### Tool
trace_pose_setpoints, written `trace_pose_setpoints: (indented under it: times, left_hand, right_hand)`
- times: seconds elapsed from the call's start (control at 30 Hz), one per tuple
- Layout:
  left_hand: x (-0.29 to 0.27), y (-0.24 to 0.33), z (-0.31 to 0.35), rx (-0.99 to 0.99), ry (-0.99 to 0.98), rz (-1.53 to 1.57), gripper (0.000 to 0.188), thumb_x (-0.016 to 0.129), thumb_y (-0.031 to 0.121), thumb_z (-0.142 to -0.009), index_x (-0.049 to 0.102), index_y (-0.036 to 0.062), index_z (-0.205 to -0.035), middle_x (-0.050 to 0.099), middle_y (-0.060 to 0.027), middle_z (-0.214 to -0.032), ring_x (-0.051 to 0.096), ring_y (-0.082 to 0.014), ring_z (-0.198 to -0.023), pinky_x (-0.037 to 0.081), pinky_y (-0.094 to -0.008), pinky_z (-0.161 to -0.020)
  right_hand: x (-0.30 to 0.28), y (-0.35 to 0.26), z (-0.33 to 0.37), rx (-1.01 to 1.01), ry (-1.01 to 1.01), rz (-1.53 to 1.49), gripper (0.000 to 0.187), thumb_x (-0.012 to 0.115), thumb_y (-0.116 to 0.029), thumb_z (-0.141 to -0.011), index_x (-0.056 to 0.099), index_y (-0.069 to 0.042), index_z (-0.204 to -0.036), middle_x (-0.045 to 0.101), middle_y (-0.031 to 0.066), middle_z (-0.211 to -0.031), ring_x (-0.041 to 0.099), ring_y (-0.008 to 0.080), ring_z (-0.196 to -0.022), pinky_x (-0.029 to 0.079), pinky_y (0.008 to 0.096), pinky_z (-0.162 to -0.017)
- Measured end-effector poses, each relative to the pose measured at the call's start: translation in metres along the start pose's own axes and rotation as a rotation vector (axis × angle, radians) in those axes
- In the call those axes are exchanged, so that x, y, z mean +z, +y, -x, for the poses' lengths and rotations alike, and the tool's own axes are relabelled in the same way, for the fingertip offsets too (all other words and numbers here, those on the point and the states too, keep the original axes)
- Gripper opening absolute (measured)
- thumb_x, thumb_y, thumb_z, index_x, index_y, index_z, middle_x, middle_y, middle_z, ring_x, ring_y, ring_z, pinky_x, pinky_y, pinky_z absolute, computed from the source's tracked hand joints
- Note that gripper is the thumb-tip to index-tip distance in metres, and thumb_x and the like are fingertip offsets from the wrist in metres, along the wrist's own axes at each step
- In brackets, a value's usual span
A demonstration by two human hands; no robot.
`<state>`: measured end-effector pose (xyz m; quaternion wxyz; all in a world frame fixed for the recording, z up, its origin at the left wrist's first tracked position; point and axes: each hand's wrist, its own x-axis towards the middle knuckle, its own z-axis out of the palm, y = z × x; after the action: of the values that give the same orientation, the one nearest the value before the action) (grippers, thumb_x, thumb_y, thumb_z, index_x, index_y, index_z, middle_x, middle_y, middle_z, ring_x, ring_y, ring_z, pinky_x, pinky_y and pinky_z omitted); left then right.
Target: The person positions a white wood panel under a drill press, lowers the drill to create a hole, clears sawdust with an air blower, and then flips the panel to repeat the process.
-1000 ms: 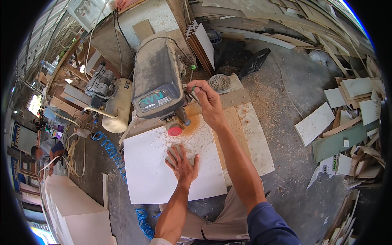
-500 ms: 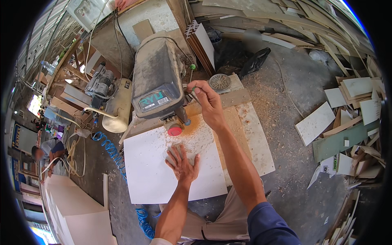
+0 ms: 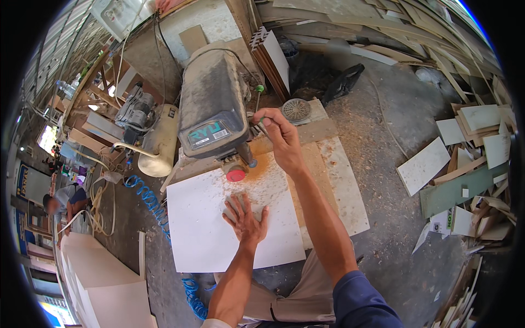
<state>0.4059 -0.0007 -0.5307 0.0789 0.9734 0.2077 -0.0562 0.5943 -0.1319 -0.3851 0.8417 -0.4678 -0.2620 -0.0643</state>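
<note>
A dusty drill press (image 3: 210, 98) stands in front of me, its head above a white board (image 3: 208, 243). My left hand (image 3: 244, 220) lies flat on the board with its fingers spread, just below the red round part (image 3: 235, 175) under the drill head. Fingers of my right hand (image 3: 278, 133) are wrapped round a feed lever at the right side of the machine; a bit of green shows at the grip. Another lever with a green knob (image 3: 260, 88) sticks up behind it. White shavings and orange-brown sawdust (image 3: 261, 164) cover the board's far edge and the wood beyond.
A tan air compressor tank (image 3: 158, 141) and a coiled blue hose (image 3: 146, 195) are on the left. Farther left, a person (image 3: 68, 202) bends over. Board offcuts (image 3: 424, 167) are heaped at the right. A round grille (image 3: 296, 110) lies beyond my right hand.
Both hands keep their places and holds. The whole view has shifted very slightly; nothing else has visibly changed.
</note>
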Motion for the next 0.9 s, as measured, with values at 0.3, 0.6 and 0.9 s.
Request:
trace_pose_setpoints:
  times: [0.3, 0.6, 0.9]
  left_hand:
    - [-0.0003, 0.0015, 0.0003, 0.0, -0.004, -0.006, 0.094, 0.036, 0.074, -0.097, 0.011, 0.0138, -0.166, -0.001, -0.0217, -0.171, -0.008, -0.0432, -0.157, -0.006, -0.0648, -0.122]
    - [0.0015, 0.0003, -0.0004, 0.008, 0.001, -0.012, 0.094, 0.035, 0.074, -0.098, 0.01, 0.014, -0.166, -0.001, -0.0218, -0.171, -0.008, -0.0435, -0.157, -0.007, -0.0651, -0.122]
    - [0.0018, -0.0005, -0.0006, 0.011, -0.007, -0.014, 0.093, 0.034, 0.073, -0.098, 0.007, 0.0147, -0.166, -0.003, -0.0223, -0.171, -0.01, -0.0443, -0.157, -0.007, -0.0667, -0.122]
  right_hand:
    - [-0.0022, 0.0016, 0.0, -0.03, -0.013, 0.009, 0.018, 0.048, -0.01, -0.11, 0.063, -0.003, -0.117, 0.059, -0.001, -0.107, 0.058, 0.004, -0.087, 0.048, 0.0207, -0.079]
    - [-0.0025, 0.0003, 0.001, -0.01, -0.004, 0.011, 0.019, 0.047, -0.008, -0.11, 0.065, -0.003, -0.114, 0.058, -0.0022, -0.109, 0.056, 0.0037, -0.087, 0.046, 0.0205, -0.078]
    - [-0.0017, -0.0017, 0.0024, -0.002, -0.007, 0.013, 0.018, 0.047, -0.008, -0.109, 0.064, -0.004, -0.115, 0.059, -0.0031, -0.106, 0.055, 0.003, -0.087, 0.045, 0.0199, -0.079]
